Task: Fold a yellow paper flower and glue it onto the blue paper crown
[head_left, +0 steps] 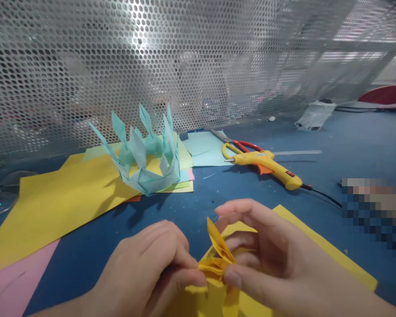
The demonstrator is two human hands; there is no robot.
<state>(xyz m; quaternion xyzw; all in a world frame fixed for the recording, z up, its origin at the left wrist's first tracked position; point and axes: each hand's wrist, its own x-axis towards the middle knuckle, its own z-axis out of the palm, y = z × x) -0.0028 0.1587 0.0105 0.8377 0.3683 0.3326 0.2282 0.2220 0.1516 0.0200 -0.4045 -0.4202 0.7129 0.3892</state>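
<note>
A small folded piece of yellow paper (218, 257) is held low in the middle of the view, one pointed flap sticking up. My left hand (152, 268) is curled, with thumb and fingertips pinching the fold from the left. My right hand (273, 264) pinches it from the right with the thumb below and the fingers curved over it. Under the hands lies a flat yellow sheet (320, 246). Behind them stands a finished pale teal paper crown (145, 154) with several tall spikes.
A large yellow sheet (53, 198) and a pink sheet (13, 281) lie at the left on the blue table (350, 141). A yellow glue gun (267, 165) and red-handled scissors (240, 144) lie behind. A perforated metal screen (185, 57) closes the back.
</note>
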